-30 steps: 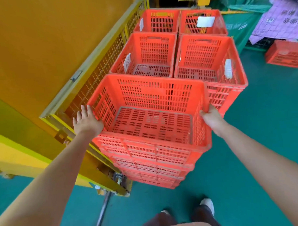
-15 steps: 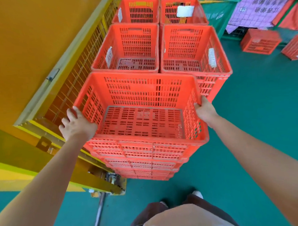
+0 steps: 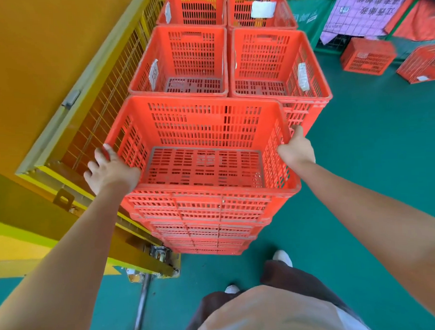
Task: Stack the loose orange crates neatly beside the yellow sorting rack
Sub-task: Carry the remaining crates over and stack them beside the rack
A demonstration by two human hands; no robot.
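An empty orange slatted crate point(image 3: 205, 130) tops the nearest stack of several nested crates point(image 3: 201, 224). My left hand point(image 3: 108, 171) grips its left rim, fingers curled over the outer side. My right hand point(image 3: 296, 149) grips the right rim, thumb inside. The stack stands against the yellow mesh side of the sorting rack point(image 3: 103, 107). Behind it stand two more rows of crate stacks point(image 3: 190, 54), point(image 3: 269, 61), some with white labels.
Two loose orange crates point(image 3: 366, 57), point(image 3: 422, 64) lie on the green floor at the far right, near a purple sheet point(image 3: 364, 9). A caster and metal bar point(image 3: 142, 296) sit at the rack's corner by my feet. Open green floor point(image 3: 371, 159) spreads to the right.
The view has shifted closer and more over the stack. Both hands stayed on the top crate's rims; the left fingers curled tighter over the edge.
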